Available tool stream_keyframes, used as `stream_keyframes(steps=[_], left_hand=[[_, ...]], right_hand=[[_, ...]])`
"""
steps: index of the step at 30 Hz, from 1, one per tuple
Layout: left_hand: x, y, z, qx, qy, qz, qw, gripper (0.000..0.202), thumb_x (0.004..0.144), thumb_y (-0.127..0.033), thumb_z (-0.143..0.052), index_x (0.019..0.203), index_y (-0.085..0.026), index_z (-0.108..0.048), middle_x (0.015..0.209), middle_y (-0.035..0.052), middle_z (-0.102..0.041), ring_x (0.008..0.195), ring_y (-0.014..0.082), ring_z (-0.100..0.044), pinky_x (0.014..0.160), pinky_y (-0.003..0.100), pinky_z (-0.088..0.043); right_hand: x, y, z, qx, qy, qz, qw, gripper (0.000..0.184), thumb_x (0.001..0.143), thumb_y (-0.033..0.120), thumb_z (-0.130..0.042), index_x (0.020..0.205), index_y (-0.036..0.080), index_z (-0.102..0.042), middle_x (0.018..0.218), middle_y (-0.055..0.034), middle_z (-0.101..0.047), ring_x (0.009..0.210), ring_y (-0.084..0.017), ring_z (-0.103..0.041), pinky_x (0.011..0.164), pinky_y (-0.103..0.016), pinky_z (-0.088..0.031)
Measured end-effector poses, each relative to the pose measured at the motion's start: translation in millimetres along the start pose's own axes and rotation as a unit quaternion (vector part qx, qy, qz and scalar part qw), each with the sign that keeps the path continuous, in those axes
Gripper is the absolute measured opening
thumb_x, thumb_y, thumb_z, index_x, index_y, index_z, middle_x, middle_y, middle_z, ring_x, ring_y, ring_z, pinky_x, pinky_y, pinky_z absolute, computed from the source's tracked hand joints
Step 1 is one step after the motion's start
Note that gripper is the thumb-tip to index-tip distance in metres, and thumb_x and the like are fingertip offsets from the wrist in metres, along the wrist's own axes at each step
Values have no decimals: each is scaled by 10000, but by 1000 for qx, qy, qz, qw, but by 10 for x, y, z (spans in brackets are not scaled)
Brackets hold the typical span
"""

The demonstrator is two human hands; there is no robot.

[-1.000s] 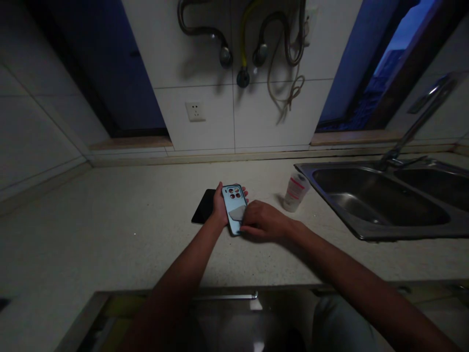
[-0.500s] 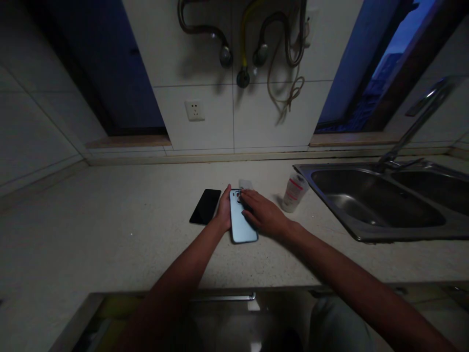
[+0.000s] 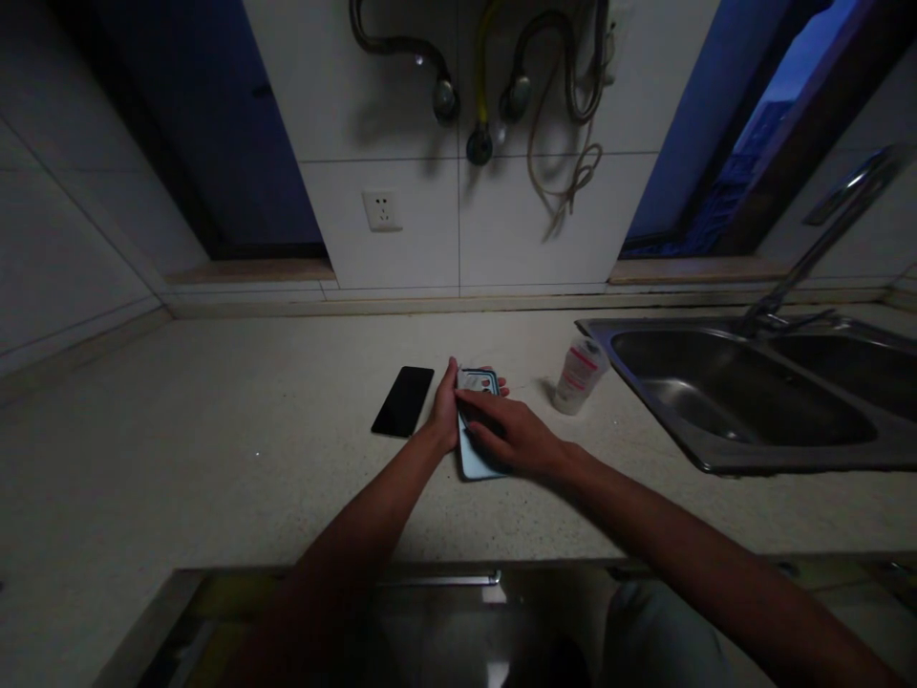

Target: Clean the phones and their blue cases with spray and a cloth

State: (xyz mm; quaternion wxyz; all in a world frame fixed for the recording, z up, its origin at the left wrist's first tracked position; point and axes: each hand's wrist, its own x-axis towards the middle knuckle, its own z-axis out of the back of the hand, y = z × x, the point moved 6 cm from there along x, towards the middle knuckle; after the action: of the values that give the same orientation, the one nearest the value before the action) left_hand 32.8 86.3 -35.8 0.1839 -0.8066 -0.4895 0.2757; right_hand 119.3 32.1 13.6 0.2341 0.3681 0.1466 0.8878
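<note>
My left hand (image 3: 445, 406) is closed around a light-blue phone (image 3: 479, 462), back side up with the camera bumps at its far end. The thumb lies along the phone's left edge, and fingertips show past its right edge. Over the phone's middle is my right hand (image 3: 517, 428), fingers together and pointing left. At its fingertips a thin whitish piece, looking like a tissue (image 3: 470, 380), lies against the camera end; its lower part is hidden. A second phone (image 3: 403, 401), black screen up, lies on the counter left of my left hand.
A clear plastic cup (image 3: 579, 376) with red print stands tilted-looking to the right. Beyond it are a steel double sink (image 3: 698, 459) and a tap (image 3: 809, 244). The pale counter (image 3: 301, 401) meets a tiled wall with a socket (image 3: 380, 210) and hanging hoses (image 3: 401, 46).
The whitish piece has shifted from beyond the phone's far end onto its camera area. My right fingers have moved left and nearer over the phone. Left fingertips now show at its right edge.
</note>
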Motion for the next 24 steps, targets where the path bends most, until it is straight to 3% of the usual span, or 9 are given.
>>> stream_keyframes(steps=[4,8,12,15,18,24], left_hand=[[38,-116,61,-13,-26,-31,999,619,969,-632,-394,1115,-108,-687,925,177,-759,824,285,-748,789,430,-594],[54,-230,102,-39,-50,-58,996,634,976,-620,-370,1179,-99,-669,942,183,-761,840,287,-750,765,426,-601],[38,-257,114,-36,-61,-55,996,668,980,-614,-340,1189,-73,-671,929,194,-762,843,295,-748,752,427,-604],[10,-236,111,-18,-62,-42,997,689,977,-618,-338,1181,-55,-679,918,204,-761,836,302,-746,738,423,-601],[-17,-213,101,-10,-55,-27,998,718,971,-631,-338,1173,-34,-682,904,214,-757,835,314,-743,742,428,-596],[-5,-198,123,-2,-54,-11,998,743,965,-639,-341,1172,-10,-678,895,215,-755,803,309,-738,761,427,-584]], right_hand=[[-3,90,2,18,18,12,1000,417,995,274,-492,1402,200,-544,1276,-132,-706,1122,-234,-696,964,-409,-557],[-36,154,-81,21,69,28,997,410,998,278,-492,1398,200,-537,1175,-108,-746,986,-196,-724,867,-346,-568],[-36,171,-99,16,89,37,995,421,1009,310,-482,1405,176,-522,1026,-80,-768,827,-161,-711,759,-294,-539],[-14,174,-75,-14,118,51,992,355,1022,340,-455,1285,166,-619,919,-64,-761,746,-153,-679,703,-279,-501],[8,158,-32,-68,159,75,982,333,1022,375,-455,1130,181,-703,878,-69,-747,763,-174,-659,723,-303,-484],[24,71,74,-101,186,114,971,282,984,397,-558,1022,199,-754,919,-79,-729,903,-208,-628,867,-374,-453]])
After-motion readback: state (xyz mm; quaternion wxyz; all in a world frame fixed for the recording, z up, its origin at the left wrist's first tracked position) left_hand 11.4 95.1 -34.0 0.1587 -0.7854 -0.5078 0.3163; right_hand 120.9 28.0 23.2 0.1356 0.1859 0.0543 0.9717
